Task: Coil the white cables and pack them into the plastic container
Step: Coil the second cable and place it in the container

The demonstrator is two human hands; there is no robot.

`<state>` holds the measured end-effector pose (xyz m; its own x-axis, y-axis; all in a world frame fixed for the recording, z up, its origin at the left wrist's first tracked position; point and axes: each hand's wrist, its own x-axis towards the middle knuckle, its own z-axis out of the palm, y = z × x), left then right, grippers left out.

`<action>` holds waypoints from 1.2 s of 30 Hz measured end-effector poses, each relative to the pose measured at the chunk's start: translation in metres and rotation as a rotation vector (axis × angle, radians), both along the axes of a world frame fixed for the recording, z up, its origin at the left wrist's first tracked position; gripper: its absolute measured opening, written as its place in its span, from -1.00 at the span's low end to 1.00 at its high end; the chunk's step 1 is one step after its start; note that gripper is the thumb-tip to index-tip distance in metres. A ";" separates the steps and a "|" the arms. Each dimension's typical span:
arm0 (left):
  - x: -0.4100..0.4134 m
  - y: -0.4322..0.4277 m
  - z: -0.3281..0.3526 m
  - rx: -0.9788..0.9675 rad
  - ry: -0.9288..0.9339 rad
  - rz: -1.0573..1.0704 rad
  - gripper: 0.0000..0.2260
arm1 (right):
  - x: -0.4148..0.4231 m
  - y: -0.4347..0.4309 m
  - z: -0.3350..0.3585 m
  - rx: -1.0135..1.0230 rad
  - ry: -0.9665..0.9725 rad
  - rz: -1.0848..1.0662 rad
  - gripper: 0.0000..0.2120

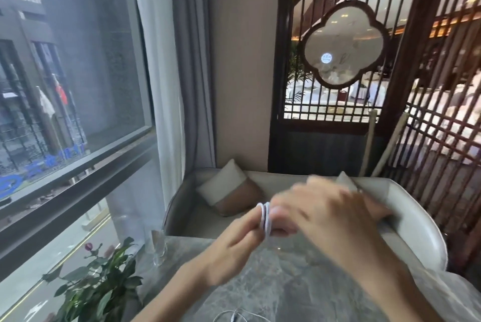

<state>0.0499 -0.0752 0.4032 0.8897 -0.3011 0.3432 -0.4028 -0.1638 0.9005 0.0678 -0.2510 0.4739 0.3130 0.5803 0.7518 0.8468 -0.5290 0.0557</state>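
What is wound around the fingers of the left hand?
White cable loops encircle the left hand fingers. The blurred right hand covers the coil's far side, so the cable's end cannot be seen.

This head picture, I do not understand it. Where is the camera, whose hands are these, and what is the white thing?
The camera sits on a person's head and looks forward and down, so you see that person's own two bare hands. The left hand holds a small coil of white cable in the grip of its fingers. The right hand is beside the coil and blurred by motion. Below lies a grey marble table, with more loose white cable at the bottom edge. A glass vase and a plant stand on the left. No plastic container is visible.
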 end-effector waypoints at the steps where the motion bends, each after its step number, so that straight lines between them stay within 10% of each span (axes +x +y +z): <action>1: -0.005 -0.007 0.002 -0.026 0.012 -0.019 -0.66 | 0.012 -0.002 0.010 0.093 0.091 0.112 -0.85; 7: -0.023 0.005 0.036 -0.388 -0.066 -0.273 -0.62 | 0.036 0.041 -0.021 0.498 1.193 0.585 -0.71; 12: -0.006 0.035 0.043 -0.614 -0.064 0.019 -0.60 | -0.004 0.053 -0.076 0.088 0.822 0.233 -0.84; 16: -0.015 0.042 0.022 -0.255 0.019 0.160 -0.68 | -0.026 0.037 -0.049 -0.080 0.145 0.037 -0.79; 19: -0.030 0.030 0.009 -0.072 -0.034 0.025 -0.74 | -0.011 0.018 -0.011 0.060 0.019 0.168 -0.89; 22: -0.033 0.018 0.014 -0.174 -0.046 -0.064 -0.72 | 0.011 0.012 -0.002 0.164 0.177 0.356 -0.93; 26: -0.027 0.020 0.016 -0.248 0.018 -0.124 -0.68 | 0.022 0.025 -0.024 0.460 1.019 0.641 -0.92; 31: -0.029 0.024 0.006 -0.323 0.163 -0.273 -0.68 | 0.027 0.023 -0.044 0.313 1.272 0.698 -0.62; 36: -0.027 0.023 0.003 -0.297 0.236 -0.164 -0.67 | 0.023 0.025 -0.058 0.459 1.219 0.581 -0.79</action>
<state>0.0230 -0.0520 0.4064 0.9027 -0.3642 0.2291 -0.1790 0.1663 0.9697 0.0911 -0.2261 0.4162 0.6959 0.6309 0.3432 0.3391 0.1327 -0.9314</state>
